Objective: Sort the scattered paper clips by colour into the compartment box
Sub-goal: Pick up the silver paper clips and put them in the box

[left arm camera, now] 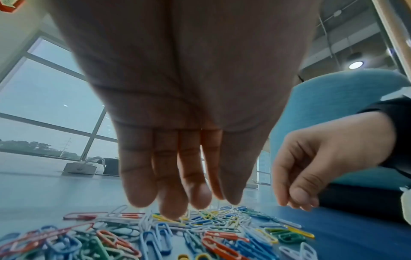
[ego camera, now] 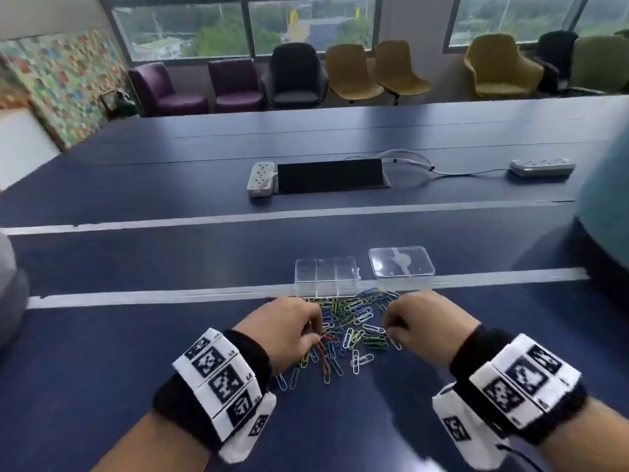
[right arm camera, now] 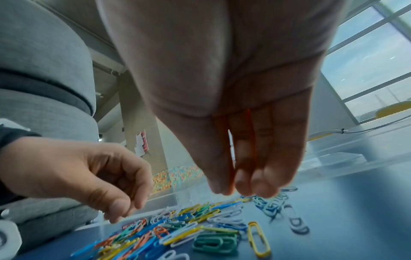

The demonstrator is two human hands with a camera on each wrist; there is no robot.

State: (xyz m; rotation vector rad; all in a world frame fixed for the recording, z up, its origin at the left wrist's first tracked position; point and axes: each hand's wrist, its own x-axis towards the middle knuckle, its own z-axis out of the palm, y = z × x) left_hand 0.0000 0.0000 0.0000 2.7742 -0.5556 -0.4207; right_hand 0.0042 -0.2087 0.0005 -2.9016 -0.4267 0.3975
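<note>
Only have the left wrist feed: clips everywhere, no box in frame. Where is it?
Observer: In the head view the box stands just past the far edge of the clips.
Operator: Anything sorted into it yet?
Observer: No. In the head view its compartments look clear, with no clips in them.
Operator: Lid on or off?
Observer: Off. The lid lies flat just right of the box.
</note>
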